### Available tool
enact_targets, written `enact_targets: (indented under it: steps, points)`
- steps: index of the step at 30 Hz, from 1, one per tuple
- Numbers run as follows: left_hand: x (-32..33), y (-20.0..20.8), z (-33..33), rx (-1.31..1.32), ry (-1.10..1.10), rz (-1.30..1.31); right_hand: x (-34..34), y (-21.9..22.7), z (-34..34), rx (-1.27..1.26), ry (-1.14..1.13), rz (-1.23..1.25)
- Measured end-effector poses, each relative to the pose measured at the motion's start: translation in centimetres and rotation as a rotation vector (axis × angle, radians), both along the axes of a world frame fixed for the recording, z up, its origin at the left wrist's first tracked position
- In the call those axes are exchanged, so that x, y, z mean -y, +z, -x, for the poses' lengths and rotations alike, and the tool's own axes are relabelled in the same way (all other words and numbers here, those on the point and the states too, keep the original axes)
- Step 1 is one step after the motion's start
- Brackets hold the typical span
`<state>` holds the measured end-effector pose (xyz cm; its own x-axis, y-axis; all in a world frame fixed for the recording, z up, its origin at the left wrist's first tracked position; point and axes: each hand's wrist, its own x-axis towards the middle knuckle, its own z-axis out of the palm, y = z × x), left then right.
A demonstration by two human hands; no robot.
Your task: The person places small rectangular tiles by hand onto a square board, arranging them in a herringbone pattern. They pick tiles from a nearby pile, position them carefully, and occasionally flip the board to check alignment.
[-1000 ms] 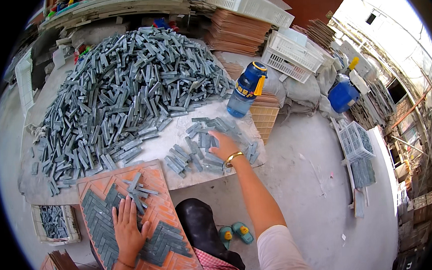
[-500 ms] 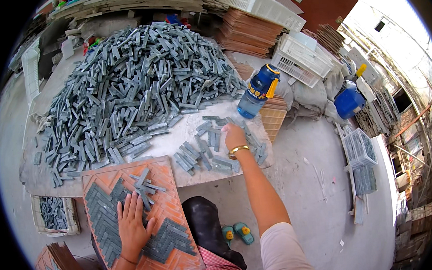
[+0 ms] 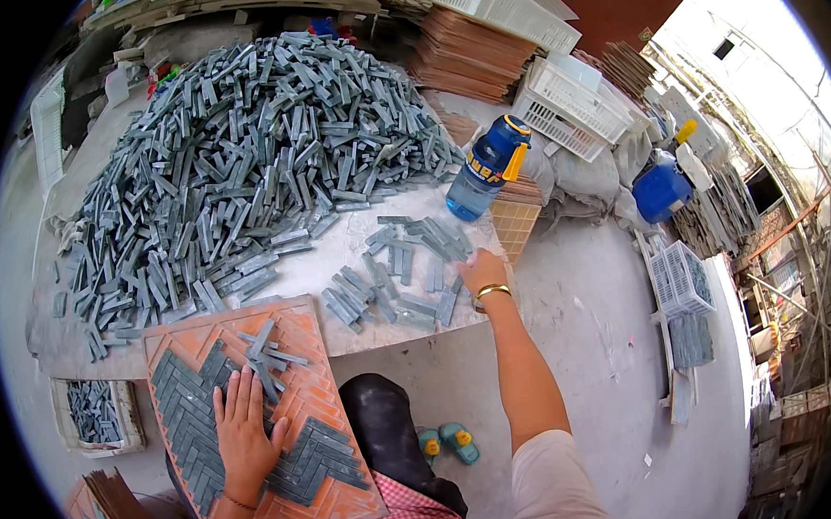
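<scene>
My left hand (image 3: 245,434) lies flat, fingers stretched, on an orange herringbone mould board (image 3: 302,397) that rests tilted by my lap. Dark grey-green stone strips (image 3: 184,433) fill its left side and a lower right patch in a zigzag. A few loose strips (image 3: 267,356) lie crossed on the board above my hand. Over the right edge of the pale tabletop (image 3: 341,247), my right hand (image 3: 483,272) is closed, its fingertips mostly hidden. Beside it spreads a small group of loose stone strips (image 3: 401,260).
A large heap of stone strips (image 3: 265,140) covers much of the table. A blue water bottle (image 3: 488,169) stands at its right edge. White crates (image 3: 573,107) and stacked brown boards (image 3: 471,54) are behind. Below left sits a bin of strips (image 3: 138,417); slippers (image 3: 460,442) are on the floor.
My right hand has moved right and slightly down, from the middle of the small strip group to its right edge. My left hand stays flat on the board. The whole view has shifted slightly.
</scene>
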<state>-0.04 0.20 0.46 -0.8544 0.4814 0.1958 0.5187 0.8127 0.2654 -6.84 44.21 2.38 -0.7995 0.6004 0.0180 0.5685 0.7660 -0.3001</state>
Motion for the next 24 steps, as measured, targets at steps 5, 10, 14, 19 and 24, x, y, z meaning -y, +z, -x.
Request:
enact_targets:
  steps: [5, 10, 14, 19, 24]
  points:
    - [0.0, -0.2, 0.0, -0.004, 0.0, -0.01, 1.6, 0.9, 0.6, 0.039, -0.084, -0.029]
    - [-0.2, 0.0, 0.0, -0.001, -0.003, -0.016, 3.5, 1.5, 1.0, 0.079, 0.013, 0.052]
    - [0.1, 0.0, 0.0, -0.018, 0.004, -0.012, 4.0, -0.6, 2.2, 0.097, 0.019, 0.069]
    - [-0.3, 0.0, 0.1, -0.009, 0.009, -0.048, -0.8, -1.3, 1.9, 0.012, 0.084, 0.804]
    - [0.1, 0.0, -0.1, -0.01, 0.015, -0.036, 1.5, 2.1, -2.2, -0.401, 0.445, 1.903]
